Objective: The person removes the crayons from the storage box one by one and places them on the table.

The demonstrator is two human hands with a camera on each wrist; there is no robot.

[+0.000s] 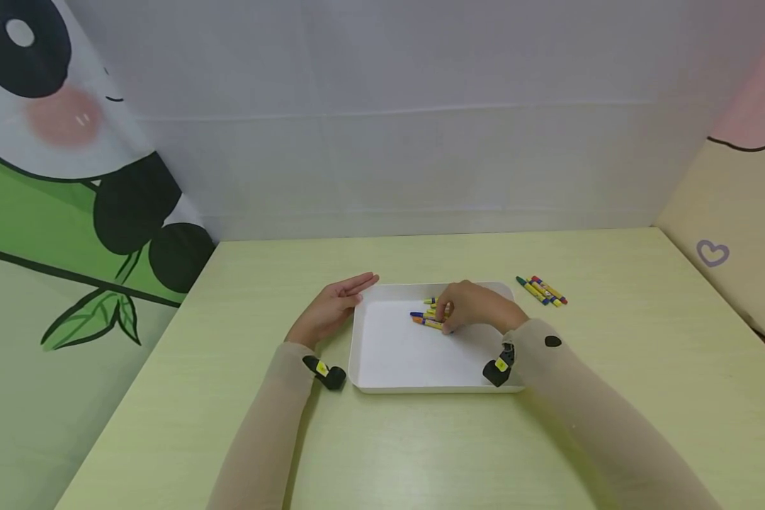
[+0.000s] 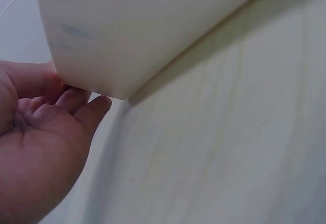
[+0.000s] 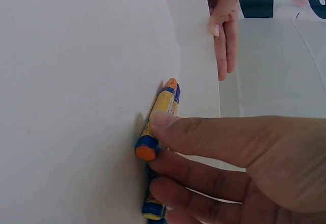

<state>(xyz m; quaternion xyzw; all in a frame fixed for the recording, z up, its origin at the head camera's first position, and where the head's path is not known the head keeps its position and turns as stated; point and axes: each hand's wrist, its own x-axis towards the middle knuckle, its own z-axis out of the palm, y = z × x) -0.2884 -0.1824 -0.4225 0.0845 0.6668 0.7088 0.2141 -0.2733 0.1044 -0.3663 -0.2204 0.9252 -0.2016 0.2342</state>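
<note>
A shallow white tray (image 1: 389, 361) holds several crayons with yellow wrappers. My right hand (image 1: 474, 306) reaches over them, its thumb and fingers bent round an orange crayon (image 3: 164, 102). Close beside that one lies a blue-tipped crayon (image 1: 416, 314); the fingers partly hide the others, including a yellow-green one (image 1: 430, 300) farther back. At the tray's left side, my left hand (image 1: 333, 306) touches the rim with its thumb, while its index and middle fingers stretch out straight past the edge.
Outside the tray, behind its right corner, lie several more crayons, among them a green crayon (image 1: 532, 290) and a red crayon (image 1: 550, 290). The pale wooden table (image 1: 421, 453) meets a white back wall (image 1: 421, 170), with printed side panels left and right.
</note>
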